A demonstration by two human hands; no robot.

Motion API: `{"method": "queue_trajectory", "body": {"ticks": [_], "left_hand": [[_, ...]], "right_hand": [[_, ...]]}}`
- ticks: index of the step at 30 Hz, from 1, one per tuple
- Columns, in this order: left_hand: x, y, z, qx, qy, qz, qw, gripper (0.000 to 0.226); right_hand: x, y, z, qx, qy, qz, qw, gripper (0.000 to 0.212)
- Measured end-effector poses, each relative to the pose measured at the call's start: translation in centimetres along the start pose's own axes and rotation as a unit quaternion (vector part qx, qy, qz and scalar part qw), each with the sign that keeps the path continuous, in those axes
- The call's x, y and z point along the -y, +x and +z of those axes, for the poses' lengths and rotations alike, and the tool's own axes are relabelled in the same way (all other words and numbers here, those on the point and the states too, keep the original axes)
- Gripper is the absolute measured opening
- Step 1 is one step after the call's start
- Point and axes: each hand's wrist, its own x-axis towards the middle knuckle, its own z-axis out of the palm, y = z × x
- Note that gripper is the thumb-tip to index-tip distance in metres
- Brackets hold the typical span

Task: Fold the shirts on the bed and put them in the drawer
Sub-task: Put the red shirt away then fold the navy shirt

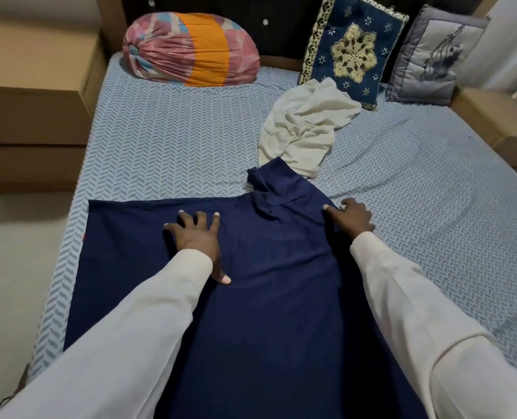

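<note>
Navy shirt (281, 282) lies spread on the bed (160, 140), filling the lower centre of the frame, body flat, collar end pointing up-frame and bunched near centre; one sleeve looks turned in over the body at the right, not sure; two pale sleeves of the person come in from the bottom corners; left hand (195, 237) lies flat on the cloth left of centre, fingers spread and straight, pressing, holding nothing; right hand (352, 219) sits on the shirt's right edge just right of centre, fingers bent, fingertips on the hem line; cannot tell whether it pinches the cloth or only rests there.

Just above the collar, touching or overlapping it, a white shirt (302, 125) lies in a crumpled heap, unfolded; further up: pink and orange bundle (190, 51) upper left, blue embroidered cushion (354, 52) and grey cushion (432, 55) upper right against the headboard; brown cabinet (33, 101) at the left edge beside the bed.

Progress, judged: early; navy shirt is laid out and being smoothed, perhaps first fold started; no finished fold visible; white shirt untouched; no open drawer in view, nothing put away; left: fold both, carry both to the drawer.
</note>
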Motion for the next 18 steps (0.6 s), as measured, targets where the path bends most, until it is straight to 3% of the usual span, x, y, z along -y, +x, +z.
{"method": "queue_trajectory", "body": {"ticks": [6, 10, 14, 18], "left_hand": [[0.5, 1.1, -0.2, 0.047, -0.048, -0.002, 0.998, 0.168], [0.4, 1.6, -0.1, 0.055, -0.052, -0.003, 0.997, 0.169], [0.7, 2.1, 0.4, 0.057, -0.071, 0.001, 0.996, 0.170], [0.7, 2.2, 0.7, 0.043, -0.081, 0.007, 0.996, 0.169]], "right_hand": [[5.2, 2.9, 1.7, 0.032, -0.041, -0.014, 0.999, 0.067], [6.2, 6.0, 2.5, 0.023, 0.000, -0.012, 1.000, 0.031], [6.5, 7.7, 3.2, -0.047, 0.019, -0.011, 0.999, 0.015], [7.2, 6.4, 3.9, -0.012, -0.033, 0.006, 0.999, 0.032]]}}
